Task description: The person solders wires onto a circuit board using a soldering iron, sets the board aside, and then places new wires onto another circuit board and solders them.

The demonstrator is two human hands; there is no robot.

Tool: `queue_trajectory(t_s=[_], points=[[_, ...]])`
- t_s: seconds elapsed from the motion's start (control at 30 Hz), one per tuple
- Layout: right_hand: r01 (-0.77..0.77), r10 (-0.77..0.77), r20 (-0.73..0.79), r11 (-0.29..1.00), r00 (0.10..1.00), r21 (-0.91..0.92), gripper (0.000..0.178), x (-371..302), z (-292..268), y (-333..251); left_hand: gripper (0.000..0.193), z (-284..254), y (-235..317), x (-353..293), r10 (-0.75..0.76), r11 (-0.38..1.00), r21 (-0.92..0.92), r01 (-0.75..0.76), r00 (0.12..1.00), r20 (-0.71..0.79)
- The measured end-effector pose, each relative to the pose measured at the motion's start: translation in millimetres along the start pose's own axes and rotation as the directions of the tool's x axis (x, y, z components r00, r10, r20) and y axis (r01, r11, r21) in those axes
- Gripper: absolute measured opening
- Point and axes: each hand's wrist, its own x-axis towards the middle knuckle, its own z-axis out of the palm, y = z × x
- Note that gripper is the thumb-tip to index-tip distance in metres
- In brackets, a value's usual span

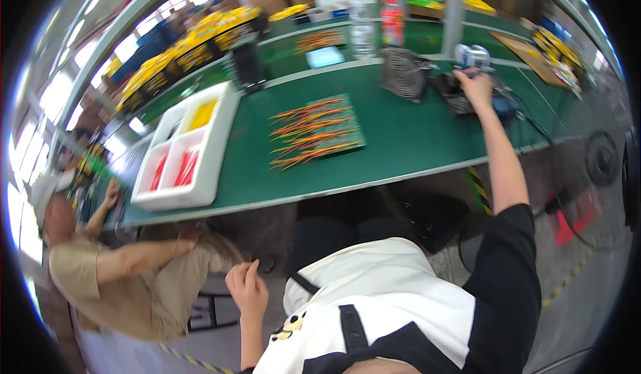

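Green surface (400, 133): largest item, running across the view, its near edge just ahead of the wearer's lap. Co-worker (77, 264) in tan clothing sits at its left end, one arm laid across the lap. White tray (217, 150) lies at the left of the surface, divided into compartments; yellow pieces (203, 115) fill the far right one, red pieces (187, 167) the two near ones.

Mid-surface, a pale green board (355, 135) carries rows of red and yellow wires (304, 137), their left ends overhanging its edge. To the right stands a grey fan (405, 75) with a round grille, just beside a dark stand (457, 100). A black upright box (247, 65) is near the tray's far end. Clear bottle (362, 33) and red bottle (392, 23) stand side by side behind the fan.

Left hand (248, 288): released, fingers loosely bent, raised in front of the lap, well apart from the surface. Right hand (475, 85): arm outstretched, fingers at the near side of a blue-and-white roll (473, 56) above the dark stand (blurred here; cannot tell whether they grip it).
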Motion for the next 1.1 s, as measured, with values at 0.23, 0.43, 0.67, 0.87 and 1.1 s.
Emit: queue_trajectory(t_s=[0.23,0.43,0.67,0.87,1.1], points=[[-0.275,0.260,0.217,0.960,0.941,0.044,0.040,5.6,2.7,-1.3,0.039,30.9,27.7,28.0,0.091,0.982,-0.146,-0.119,0.979,-0.185],[-0.655,0.534,0.400,0.465,0.744,0.596,0.027,-35.7,10.6,-31.9,0.047,83.3,-0.4,-22.3,-0.018,0.985,-0.175,0.006,0.997,-0.069],[-0.631,0.061,0.644,0.288,0.763,0.721,0.032,-107.6,-57.8,-203.3,0.050,29.4,-58.8,-70.6,0.143,0.988,-0.053,-0.143,0.990,-0.012],[-0.544,-0.189,0.712,0.524,0.676,0.656,0.019,-83.9,52.8,-313.4,0.045,38.9,-38.5,69.4,0.334,0.939,0.048,-0.340,0.873,-0.355],[-0.250,0.036,0.394,0.825,0.918,0.507,0.056,-99.2,245.3,-399.0,0.043,94.3,-29.2,140.2,0.158,0.983,-0.051,-0.176,0.953,-0.257]])
